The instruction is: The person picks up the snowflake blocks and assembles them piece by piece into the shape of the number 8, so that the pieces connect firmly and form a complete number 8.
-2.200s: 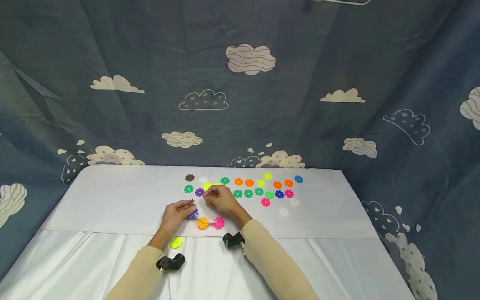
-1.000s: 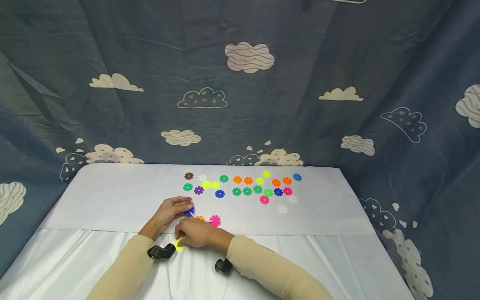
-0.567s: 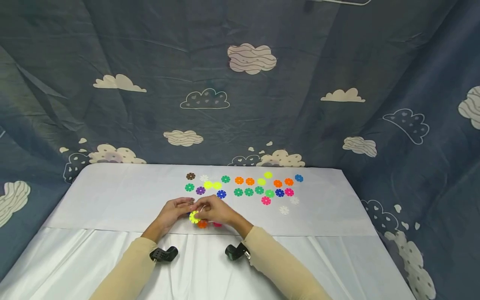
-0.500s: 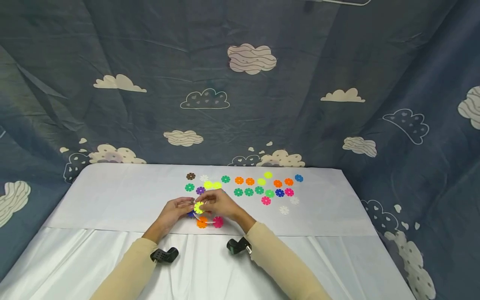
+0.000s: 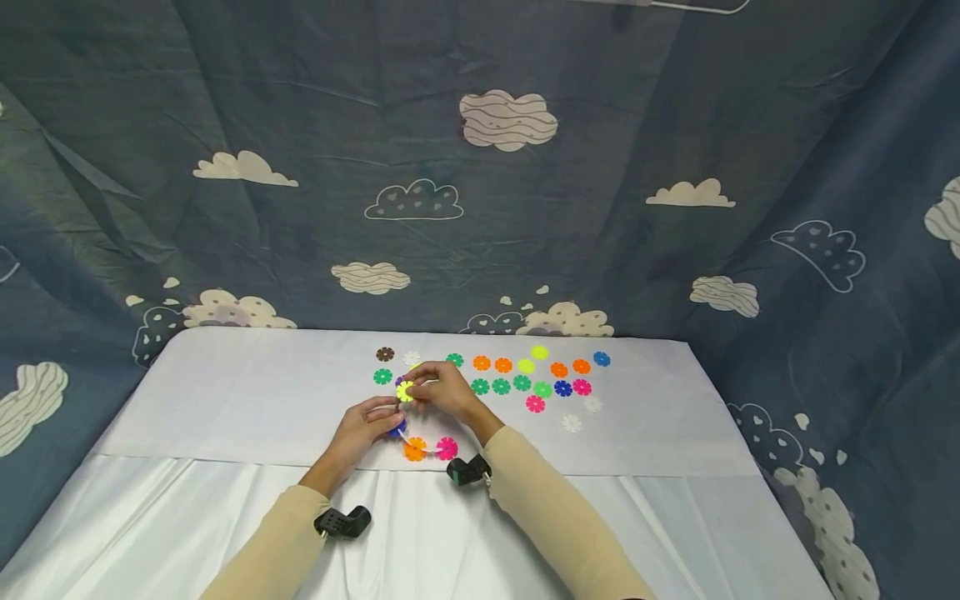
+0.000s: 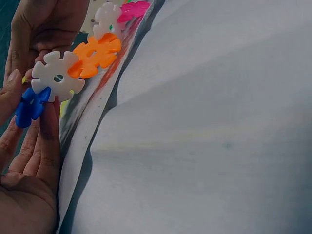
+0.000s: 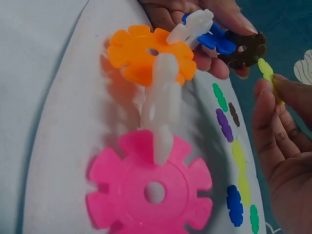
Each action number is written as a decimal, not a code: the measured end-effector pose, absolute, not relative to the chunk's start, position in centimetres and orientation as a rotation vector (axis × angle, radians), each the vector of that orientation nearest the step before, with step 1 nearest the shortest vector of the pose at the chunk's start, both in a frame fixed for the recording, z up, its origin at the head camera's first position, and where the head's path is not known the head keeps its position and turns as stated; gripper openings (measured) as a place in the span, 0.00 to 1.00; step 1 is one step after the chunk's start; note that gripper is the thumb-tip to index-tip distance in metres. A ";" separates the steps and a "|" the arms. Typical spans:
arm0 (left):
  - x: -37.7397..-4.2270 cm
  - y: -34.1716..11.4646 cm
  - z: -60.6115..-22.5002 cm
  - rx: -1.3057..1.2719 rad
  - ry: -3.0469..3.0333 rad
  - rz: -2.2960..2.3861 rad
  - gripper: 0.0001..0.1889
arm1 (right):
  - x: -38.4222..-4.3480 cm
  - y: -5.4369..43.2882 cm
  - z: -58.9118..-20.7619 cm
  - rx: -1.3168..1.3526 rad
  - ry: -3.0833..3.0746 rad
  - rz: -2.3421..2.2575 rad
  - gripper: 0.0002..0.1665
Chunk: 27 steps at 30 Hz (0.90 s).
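Note:
My left hand point(image 5: 367, 427) grips one end of a chain of notched plastic snowflake discs, its fingers and thumb around the blue disc point(image 6: 29, 109) and brown disc point(image 7: 249, 46). From there the chain runs through a white disc point(image 6: 48, 78) and an orange disc point(image 5: 415, 455) to another white disc point(image 7: 163, 105) and a pink disc point(image 5: 447, 455) at its far end. My right hand point(image 5: 447, 392) pinches a yellow disc point(image 5: 405, 392) between thumb and fingers. In the right wrist view, the yellow disc's edge meets the brown disc's rim.
Loose snowflake discs lie in loose rows beyond the hands, including a green disc point(image 5: 501, 386), an orange disc point(image 5: 558, 369) and a white disc point(image 5: 572, 423). White cloth point(image 5: 225, 400) covers the table; a dark cloud-print curtain point(image 5: 570, 250) hangs behind it.
My right hand reached down to the yellow disc near the front, picked it up and carried it to the chain's brown end. My left hand kept its grip on the chain.

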State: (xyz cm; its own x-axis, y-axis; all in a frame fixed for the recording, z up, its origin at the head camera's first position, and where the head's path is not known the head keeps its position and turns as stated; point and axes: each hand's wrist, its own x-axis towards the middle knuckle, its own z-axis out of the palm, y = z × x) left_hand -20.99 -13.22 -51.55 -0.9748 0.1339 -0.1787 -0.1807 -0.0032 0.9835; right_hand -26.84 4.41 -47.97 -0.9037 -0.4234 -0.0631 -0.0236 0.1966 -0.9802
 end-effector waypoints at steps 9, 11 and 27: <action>-21.1 -13.2 -51.7 -0.098 2.066 2.086 0.21 | -27.2 3.5 -48.4 -0.490 2.247 -1.720 0.11; -21.0 -13.2 -51.7 -0.089 2.072 2.090 0.20 | -27.2 3.4 -48.3 -0.497 2.234 -1.729 0.11; -20.7 -12.8 -52.1 -0.114 2.168 2.150 0.18 | -26.8 3.2 -48.8 -0.464 2.177 -1.772 0.10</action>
